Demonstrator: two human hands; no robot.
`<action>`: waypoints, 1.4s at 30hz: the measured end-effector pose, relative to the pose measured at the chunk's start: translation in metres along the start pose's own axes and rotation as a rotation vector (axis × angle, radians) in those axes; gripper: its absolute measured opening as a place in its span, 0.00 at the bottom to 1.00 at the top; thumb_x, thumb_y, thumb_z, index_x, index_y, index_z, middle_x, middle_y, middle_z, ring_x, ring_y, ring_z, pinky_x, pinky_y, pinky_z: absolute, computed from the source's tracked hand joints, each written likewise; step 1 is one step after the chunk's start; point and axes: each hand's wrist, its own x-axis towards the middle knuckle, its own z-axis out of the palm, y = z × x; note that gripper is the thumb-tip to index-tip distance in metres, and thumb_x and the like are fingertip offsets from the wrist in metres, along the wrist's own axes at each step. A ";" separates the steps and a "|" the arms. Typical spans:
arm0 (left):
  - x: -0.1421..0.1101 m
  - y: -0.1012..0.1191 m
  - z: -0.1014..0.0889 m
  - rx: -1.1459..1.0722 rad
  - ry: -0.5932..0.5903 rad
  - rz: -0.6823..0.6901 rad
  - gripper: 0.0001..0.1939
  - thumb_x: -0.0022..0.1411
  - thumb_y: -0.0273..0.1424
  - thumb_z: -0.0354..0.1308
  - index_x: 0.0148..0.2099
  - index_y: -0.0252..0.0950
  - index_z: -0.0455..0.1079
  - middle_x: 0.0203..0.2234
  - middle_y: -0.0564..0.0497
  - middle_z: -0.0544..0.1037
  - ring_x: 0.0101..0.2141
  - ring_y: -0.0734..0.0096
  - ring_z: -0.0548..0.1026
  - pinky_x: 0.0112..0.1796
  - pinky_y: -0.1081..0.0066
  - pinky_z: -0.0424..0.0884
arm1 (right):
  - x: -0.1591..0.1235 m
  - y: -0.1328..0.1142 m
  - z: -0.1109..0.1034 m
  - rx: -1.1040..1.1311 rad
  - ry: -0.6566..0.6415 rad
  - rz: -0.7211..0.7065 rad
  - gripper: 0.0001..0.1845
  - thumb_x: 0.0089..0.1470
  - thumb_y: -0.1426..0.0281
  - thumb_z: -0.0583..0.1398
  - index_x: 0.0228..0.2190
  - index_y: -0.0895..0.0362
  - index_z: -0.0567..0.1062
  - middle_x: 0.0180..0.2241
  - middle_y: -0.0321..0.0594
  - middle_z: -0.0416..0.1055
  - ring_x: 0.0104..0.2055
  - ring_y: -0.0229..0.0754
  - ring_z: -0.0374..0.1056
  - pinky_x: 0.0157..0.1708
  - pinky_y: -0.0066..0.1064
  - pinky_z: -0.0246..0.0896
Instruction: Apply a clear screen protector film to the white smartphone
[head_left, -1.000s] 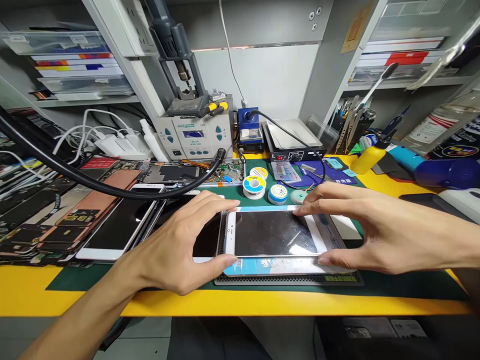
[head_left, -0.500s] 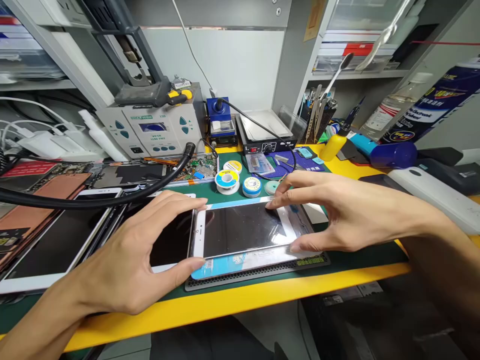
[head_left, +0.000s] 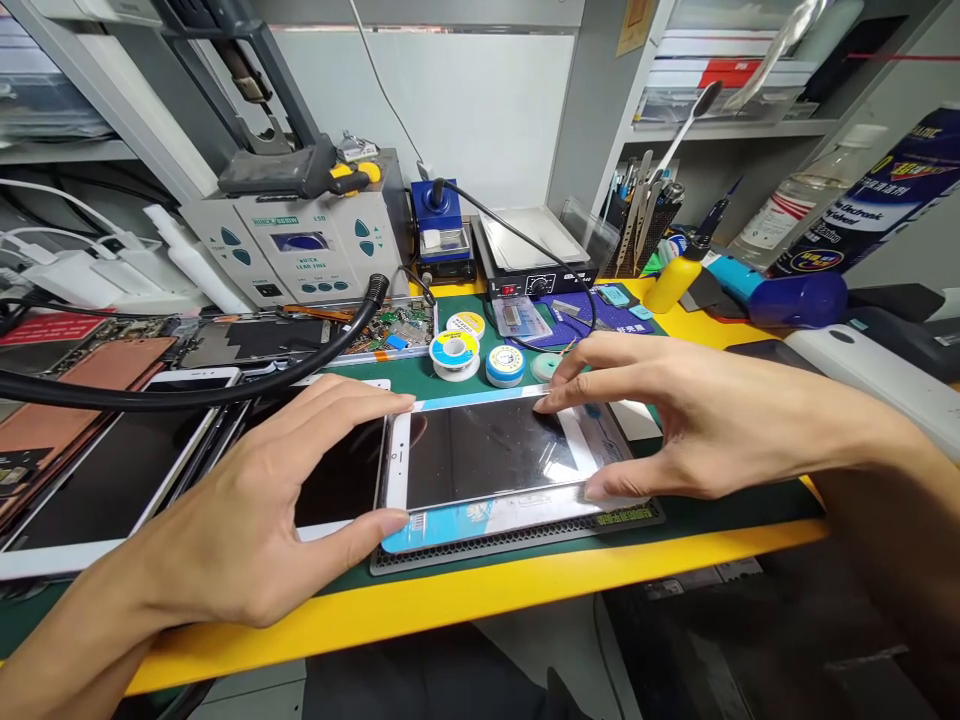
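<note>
White-framed phone screen panel (head_left: 480, 455), one: dark, unlit glass with bright glare toward its right end, a round mark and small openings in the white border at its left end; laid face up, long side running left to right, far edge tipped slightly from level across the view. Lies over a blue-and-white printed flat piece (head_left: 480, 518), whose coloured margins show along the panel's near and far sides, this on a grey perforated pad (head_left: 487, 548) upon the worktop (head_left: 450, 610).

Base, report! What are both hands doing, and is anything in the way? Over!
Left hand gripping left end of white-framed, black-screened phone. Right hand gripping its right end. Thick black hose beyond left hand, not blocking phone.
</note>
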 end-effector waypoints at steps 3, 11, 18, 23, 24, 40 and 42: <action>0.000 -0.001 0.000 0.007 0.000 -0.003 0.30 0.64 0.38 0.63 0.66 0.42 0.61 0.58 0.46 0.73 0.57 0.55 0.72 0.60 0.59 0.68 | 0.000 0.000 0.001 -0.005 -0.001 0.000 0.27 0.53 0.54 0.69 0.51 0.54 0.81 0.51 0.48 0.75 0.50 0.52 0.75 0.49 0.42 0.73; 0.000 0.001 0.000 0.011 -0.002 -0.025 0.29 0.64 0.39 0.63 0.65 0.43 0.62 0.58 0.46 0.73 0.58 0.54 0.72 0.61 0.57 0.68 | 0.000 -0.001 0.001 -0.016 0.011 -0.007 0.28 0.54 0.54 0.69 0.53 0.53 0.80 0.52 0.48 0.75 0.50 0.52 0.76 0.48 0.40 0.73; 0.001 -0.001 0.000 0.008 -0.001 -0.002 0.29 0.63 0.38 0.63 0.65 0.43 0.62 0.57 0.47 0.73 0.58 0.55 0.72 0.61 0.58 0.68 | -0.001 0.000 0.002 -0.025 0.009 -0.014 0.28 0.55 0.54 0.68 0.54 0.53 0.80 0.53 0.47 0.75 0.50 0.52 0.76 0.49 0.39 0.73; 0.002 -0.001 -0.001 -0.014 -0.010 0.014 0.29 0.64 0.35 0.63 0.65 0.43 0.63 0.57 0.45 0.73 0.57 0.53 0.72 0.59 0.55 0.69 | -0.001 0.000 0.002 -0.021 0.011 -0.003 0.29 0.54 0.54 0.68 0.55 0.51 0.80 0.52 0.47 0.75 0.49 0.53 0.76 0.47 0.40 0.74; 0.002 0.000 -0.001 -0.028 -0.013 0.013 0.28 0.64 0.34 0.63 0.64 0.43 0.64 0.57 0.45 0.74 0.57 0.52 0.72 0.59 0.55 0.69 | -0.001 0.000 0.002 -0.020 0.012 0.000 0.29 0.54 0.54 0.68 0.55 0.51 0.80 0.52 0.47 0.75 0.49 0.53 0.76 0.46 0.41 0.74; 0.001 -0.001 0.000 -0.065 -0.007 0.014 0.23 0.63 0.34 0.63 0.60 0.46 0.69 0.58 0.47 0.73 0.58 0.53 0.72 0.59 0.56 0.69 | -0.003 -0.004 -0.002 -0.007 -0.008 0.009 0.27 0.54 0.57 0.69 0.53 0.52 0.81 0.53 0.48 0.76 0.51 0.54 0.76 0.48 0.41 0.74; 0.001 -0.002 0.000 -0.047 -0.016 0.031 0.24 0.63 0.33 0.63 0.61 0.47 0.68 0.59 0.48 0.73 0.58 0.54 0.72 0.59 0.57 0.69 | -0.002 -0.005 -0.003 -0.001 -0.009 0.010 0.26 0.54 0.58 0.69 0.53 0.53 0.81 0.53 0.48 0.76 0.51 0.54 0.76 0.49 0.41 0.73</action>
